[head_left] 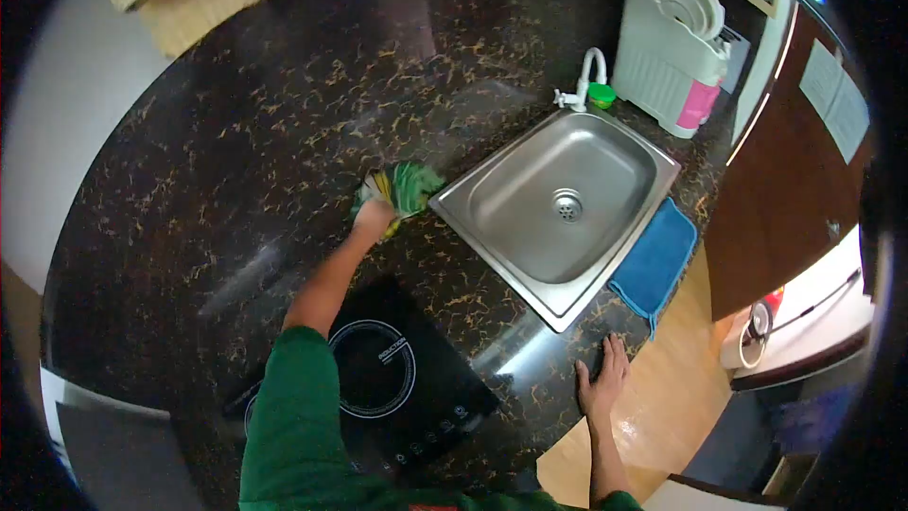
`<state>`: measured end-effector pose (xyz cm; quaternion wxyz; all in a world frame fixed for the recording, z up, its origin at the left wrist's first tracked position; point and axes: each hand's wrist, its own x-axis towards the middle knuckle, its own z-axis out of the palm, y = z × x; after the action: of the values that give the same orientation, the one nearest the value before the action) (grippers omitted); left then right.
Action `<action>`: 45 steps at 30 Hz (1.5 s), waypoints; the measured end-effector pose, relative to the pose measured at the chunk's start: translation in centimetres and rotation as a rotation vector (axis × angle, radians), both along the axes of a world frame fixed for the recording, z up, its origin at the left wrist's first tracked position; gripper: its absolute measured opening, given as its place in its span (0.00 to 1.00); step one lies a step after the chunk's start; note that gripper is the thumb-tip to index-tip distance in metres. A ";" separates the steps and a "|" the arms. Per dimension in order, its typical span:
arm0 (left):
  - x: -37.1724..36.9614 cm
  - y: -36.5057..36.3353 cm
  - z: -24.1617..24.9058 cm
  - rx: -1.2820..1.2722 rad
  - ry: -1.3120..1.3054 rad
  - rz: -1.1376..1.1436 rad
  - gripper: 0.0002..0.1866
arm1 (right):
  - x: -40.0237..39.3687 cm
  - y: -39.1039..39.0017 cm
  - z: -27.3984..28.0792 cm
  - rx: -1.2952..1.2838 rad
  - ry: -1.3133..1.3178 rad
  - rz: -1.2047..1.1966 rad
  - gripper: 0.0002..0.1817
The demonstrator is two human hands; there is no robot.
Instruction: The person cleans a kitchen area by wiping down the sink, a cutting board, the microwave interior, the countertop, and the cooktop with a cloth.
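My left hand (pixel 375 218) is closed on a green, white and yellow cloth (pixel 412 187), which lies against the dark patterned countertop (pixel 284 132) just left of the steel sink (pixel 567 156). Below that hand is the black induction cooktop (pixel 378 369), partly covered by my green sleeve. My right hand (pixel 605 378) rests on the counter's front edge with its fingers spread and nothing in it. It is below the sink's near corner and the blue cloth (pixel 654 260), which hangs over the edge.
A white faucet (pixel 591 71) and a green container (pixel 602 95) stand behind the sink. At the back right is a white dish rack (pixel 662 61) with plates. Wooden cabinet doors (pixel 681 369) lie below the counter's edge. A brown door (pixel 794 170) is at the right.
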<state>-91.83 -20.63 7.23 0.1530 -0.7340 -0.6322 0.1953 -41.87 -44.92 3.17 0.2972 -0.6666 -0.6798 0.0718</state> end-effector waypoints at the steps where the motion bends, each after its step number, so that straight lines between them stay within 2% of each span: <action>1: -1.9 -0.5 -3.6 0.134 -0.141 0.002 0.10 | 0.0 0.2 0.0 0.003 0.013 0.001 0.34; 2: -5.7 0.6 -7.9 0.357 -0.464 0.058 0.11 | 0.2 0.2 -0.1 0.007 0.018 -0.002 0.36; 3: -6.6 -0.5 -5.1 0.290 -0.290 0.059 0.20 | 0.0 0.3 0.0 0.010 0.031 -0.013 0.35; 4: -6.6 -2.2 -1.7 0.262 -0.226 0.102 0.25 | 0.0 0.3 0.2 0.006 0.040 -0.018 0.35; 5: -6.7 -4.6 2.4 0.301 -0.205 0.141 0.31 | 0.3 0.4 0.1 0.003 0.045 -0.020 0.35; 7: -6.9 -9.2 10.6 0.541 -0.055 0.032 0.43 | 0.2 0.5 0.0 0.050 0.022 -0.026 0.33; 8: -4.3 -11.5 16.5 0.722 0.142 -0.113 0.43 | 0.4 0.8 -0.1 0.076 0.011 -0.021 0.32; 9: -5.1 -12.9 20.0 0.779 0.287 -0.124 0.41 | 0.8 1.4 -0.1 0.065 0.047 0.018 0.30; 10: -8.5 -12.9 21.6 0.817 0.290 -0.049 0.40 | 1.6 1.6 0.1 0.054 0.076 0.061 0.29; 12: -9.6 -11.4 23.5 0.881 0.320 -0.017 0.39 | 4.4 4.0 0.0 0.068 0.168 0.159 0.26; 14: -6.3 -7.5 27.2 0.927 0.386 -0.107 0.39 | 7.2 8.6 -0.2 0.151 0.245 0.177 0.21; 16: 2.9 -2.2 29.7 0.619 0.000 0.418 0.36 | 9.4 12.2 -0.2 0.124 0.220 0.251 0.21; 18: 3.6 5.0 28.6 0.747 0.011 0.126 0.36 | 10.9 14.0 -1.3 0.150 0.249 0.302 0.23; 19: 4.8 8.0 28.5 0.862 0.187 -0.073 0.37 | 11.3 13.8 -1.6 0.151 0.262 0.330 0.25; 21: 5.4 16.3 26.8 0.913 0.059 -0.310 0.39 | 11.3 13.7 -1.3 0.091 0.263 0.370 0.27; 23: 9.3 23.8 28.8 1.089 0.008 -0.525 0.38 | 11.2 13.8 -1.7 0.128 0.250 0.338 0.27; 24: 13.7 25.5 30.0 1.303 0.267 -0.684 0.36 | 11.3 14.0 -1.5 0.131 0.244 0.337 0.27; 25: 16.7 27.1 29.2 1.211 0.204 -0.513 0.34 | 11.2 14.1 -1.3 0.132 0.242 0.334 0.26; 27: 18.1 27.4 26.0 1.026 0.251 -0.278 0.33 | 11.3 13.4 -1.2 0.121 0.225 0.336 0.25; 28: 17.8 27.0 23.5 0.954 0.367 -0.228 0.32 | 11.1 13.7 -1.4 0.129 0.215 0.329 0.25; 31: 14.2 22.6 13.4 0.809 0.445 -0.295 0.32 | 10.7 13.9 -0.9 0.096 0.211 0.316 0.24; 32: 12.2 19.3 10.3 0.681 0.417 -0.287 0.32 | 10.7 14.0 -1.0 0.098 0.230 0.324 0.24; 34: 8.0 11.8 5.6 0.286 0.096 -0.052 0.33 | 11.1 13.8 -0.6 0.110 0.239 0.338 0.24; 36: 5.9 5.5 7.8 0.136 -0.219 0.312 0.34 | 11.4 13.7 -0.7 0.105 0.252 0.360 0.24; 37: 5.5 4.4 10.5 0.150 -0.291 0.357 0.35 | 11.7 13.8 -0.9 0.104 0.249 0.372 0.24; 39: -0.1 8.5 15.7 0.119 -0.415 0.037 0.35 | 11.6 14.2 -1.2 0.095 0.255 0.355 0.25; 40: 5.5 7.4 21.6 0.365 -0.029 -0.096 0.33 | 11.6 13.8 -0.7 0.066 0.240 0.344 0.25; 42: 8.5 12.2 25.6 0.640 0.162 -0.075 0.32 | 11.4 14.0 -0.6 0.046 0.236 0.331 0.26; 44: 17.0 16.4 29.3 0.753 -0.124 0.141 0.24 | 11.4 13.9 -1.2 0.043 0.245 0.332 0.26; 45: 19.1 19.7 29.5 0.770 -0.149 0.143 0.23 | 11.4 14.2 -1.3 0.052 0.243 0.329 0.26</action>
<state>-72.77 -0.95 36.75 0.3569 -0.5892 -0.7180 -0.0995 -30.48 -30.76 1.82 0.3786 -0.5250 -0.7403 0.1818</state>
